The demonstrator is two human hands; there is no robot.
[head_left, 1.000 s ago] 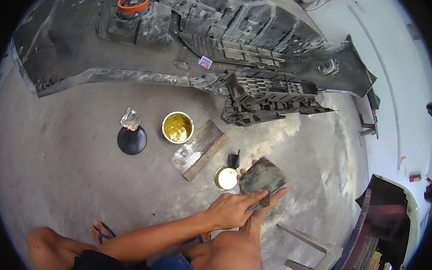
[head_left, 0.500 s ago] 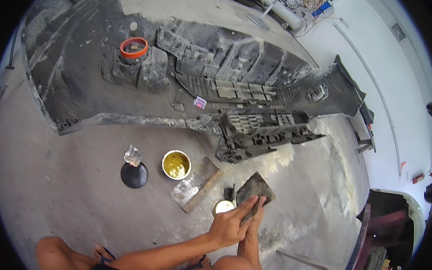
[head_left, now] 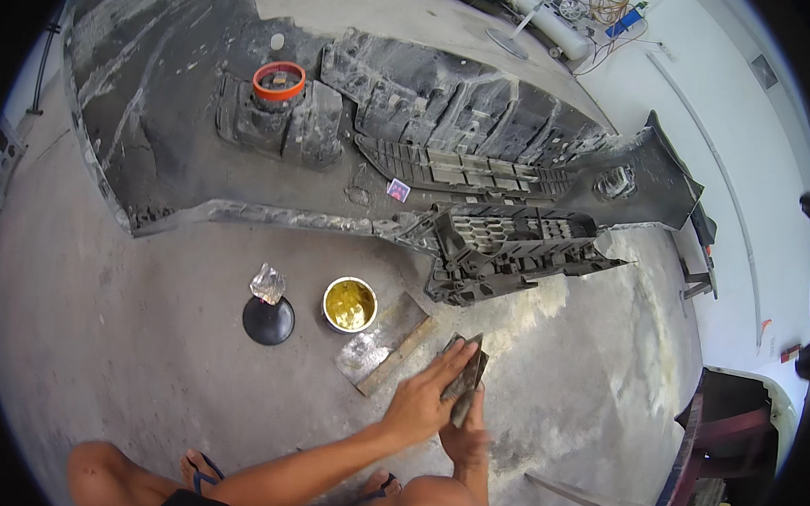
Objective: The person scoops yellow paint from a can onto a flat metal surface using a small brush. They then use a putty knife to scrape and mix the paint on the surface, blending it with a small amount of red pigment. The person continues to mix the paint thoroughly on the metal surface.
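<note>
Hands pinching dark plates (edges tilted), wooden board near left, bumper well ahead, floor between.

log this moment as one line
left hand: holding dark flat plates | right hand: holding same | nearby: round white-rimmed can with yellow contents, rectangular grey board

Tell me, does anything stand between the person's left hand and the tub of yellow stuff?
Only a flat board on the floor lies between the left hand and the tub; nothing visible stands upright there.
</note>
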